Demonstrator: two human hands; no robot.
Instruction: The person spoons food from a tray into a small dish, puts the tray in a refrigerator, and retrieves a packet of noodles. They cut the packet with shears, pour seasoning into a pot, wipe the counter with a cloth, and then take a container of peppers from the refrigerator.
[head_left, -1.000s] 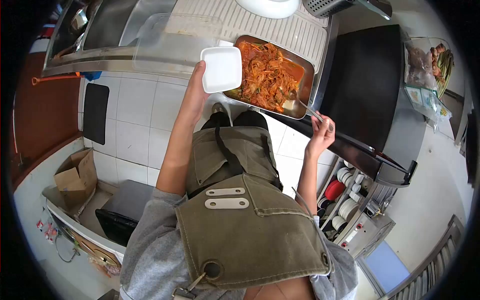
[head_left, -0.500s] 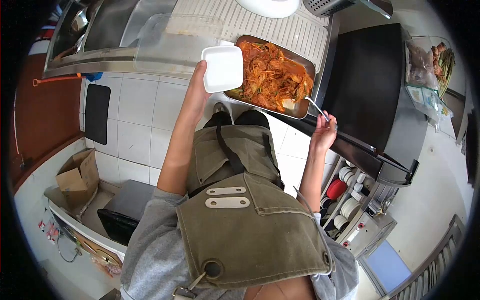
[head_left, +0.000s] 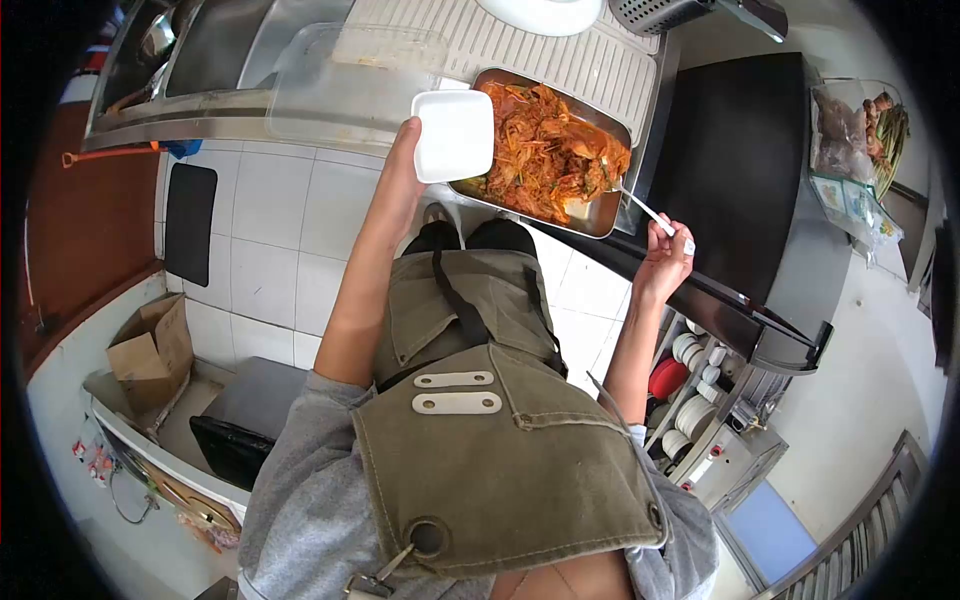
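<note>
My left hand grips a small white square dish by its left edge, the inside bare. The dish overlaps the left end of a metal tray of kimchi, strands of red-coated leaves heaped in the middle. My right hand, right of the tray, is closed round the handle of a slim metal utensil. Its far end reaches into the right side of the kimchi, where a clump covers it, so I cannot see its shape. Some tray bottom shows at the lower right.
A clear plastic lid lies left of the tray by the ribbed drainboard. A white plate is at the back. A black surface stands to the right, above shelves of stacked dishes. A cardboard box sits lower left.
My right hand and the utensil have moved a little right and down, and the kimchi at its end has bunched up toward the tray's right side. The dish has shifted slightly right.
</note>
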